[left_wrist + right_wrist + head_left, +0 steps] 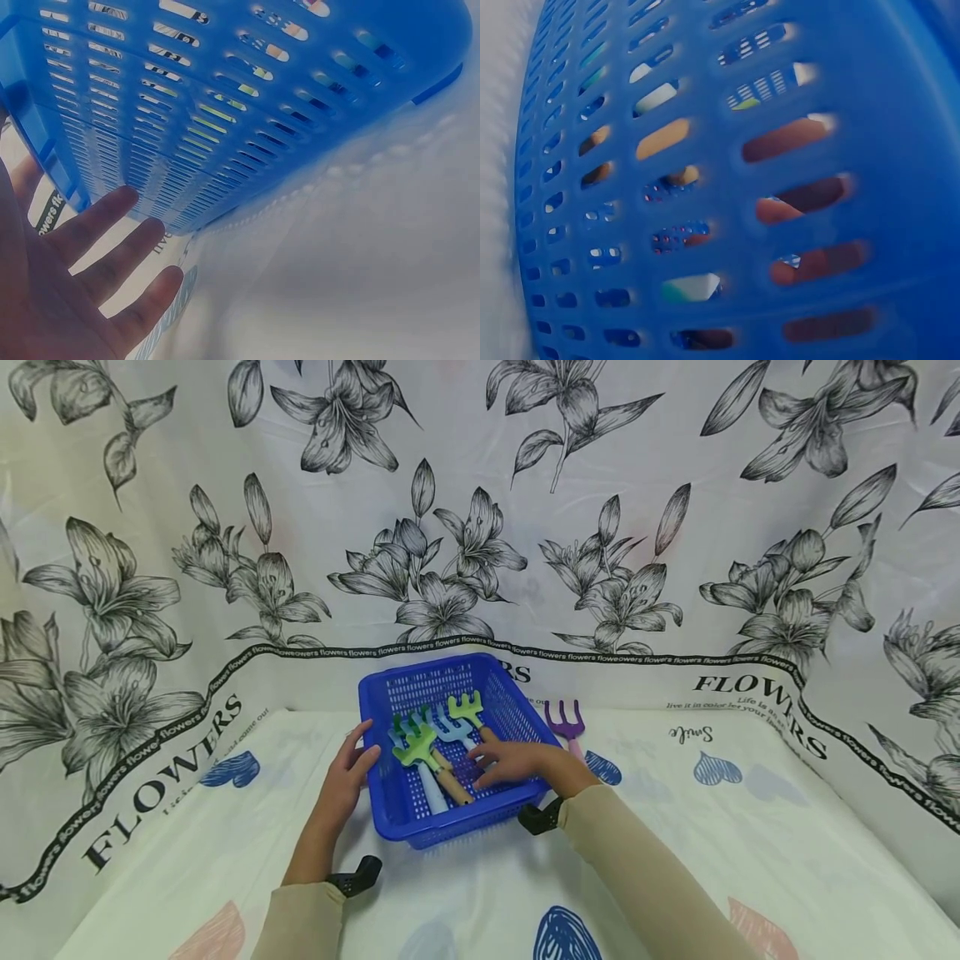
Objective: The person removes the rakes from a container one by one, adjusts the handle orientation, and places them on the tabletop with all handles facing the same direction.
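A blue slotted plastic basket [459,828] stands in front of me, tilted askew in the head view. Inside lie several small toy hand rakes: a light green one [416,745], a light blue one [452,727], a yellow-green one [467,706] and dark green heads behind. My left hand [351,768] is at the basket's left wall, its fingers [120,259] spread along the outside. My right hand [513,762] reaches over the near right rim into the basket, fingers loosely bent above the handles. Through the slots, the right wrist view shows its fingers [791,140].
A purple rake [566,724] with a pink handle lies outside the basket, behind its right side. White cloth [750,843] with printed hearts covers the surface. A flower-printed curtain [600,527] rises behind and at both sides.
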`<state>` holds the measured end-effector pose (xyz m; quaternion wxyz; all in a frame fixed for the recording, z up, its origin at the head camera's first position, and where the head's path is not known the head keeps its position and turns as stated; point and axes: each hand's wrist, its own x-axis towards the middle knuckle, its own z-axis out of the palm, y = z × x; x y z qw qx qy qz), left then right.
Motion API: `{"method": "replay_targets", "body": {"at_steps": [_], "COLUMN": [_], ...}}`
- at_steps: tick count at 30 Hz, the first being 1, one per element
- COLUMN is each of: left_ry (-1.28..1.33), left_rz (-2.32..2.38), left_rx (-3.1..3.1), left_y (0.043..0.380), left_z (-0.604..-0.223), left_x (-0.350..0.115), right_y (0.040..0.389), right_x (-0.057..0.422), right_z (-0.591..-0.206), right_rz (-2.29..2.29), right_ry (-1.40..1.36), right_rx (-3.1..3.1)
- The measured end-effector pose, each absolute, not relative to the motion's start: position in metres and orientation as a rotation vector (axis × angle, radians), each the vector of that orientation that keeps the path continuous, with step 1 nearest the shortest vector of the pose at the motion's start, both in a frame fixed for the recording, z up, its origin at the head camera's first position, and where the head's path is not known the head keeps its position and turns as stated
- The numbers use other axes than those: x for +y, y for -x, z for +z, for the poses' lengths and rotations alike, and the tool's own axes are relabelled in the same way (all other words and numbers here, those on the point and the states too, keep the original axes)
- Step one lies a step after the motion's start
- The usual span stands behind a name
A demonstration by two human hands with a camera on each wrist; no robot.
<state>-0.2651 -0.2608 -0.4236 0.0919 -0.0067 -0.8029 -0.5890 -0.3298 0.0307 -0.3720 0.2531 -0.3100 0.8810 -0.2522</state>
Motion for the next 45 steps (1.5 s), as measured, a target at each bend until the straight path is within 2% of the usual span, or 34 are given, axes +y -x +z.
{"method": "replay_targets", "body": {"at_steps": [11, 20, 28, 36, 45], "left_ry": [-0.012, 0.002, -0.008, -0.017, 0.008], "left_rz": [-1.721, -1.716, -1.723, -1.711, -1.705], "left_rx": [-2.403, -2.398, -2.399, -2.402, -2.398], "left_y": [0.264, 0.265, 0.264, 0.263, 0.266], "left_z": [-0.427, -0.429, -0.427, -0.429, -0.428], "left_x": [-0.262, -0.262, -0.263, -0.263, -0.262], "right_y": [0.327, 0.331, 0.331, 0.328, 0.325], "right_x": [0.028, 0.030, 0.030, 0.030, 0.037], "right_z": [-0.374, -0.372, -0.369, -0.366, -0.361], "right_rz": [-0.811, -1.086, -1.318, -1.266, -1.528], "right_ry": [0.839, 0.846, 0.680, 0.665, 0.549], "right_rx": [2.470, 2.569, 2.668, 2.793, 2.826]}}
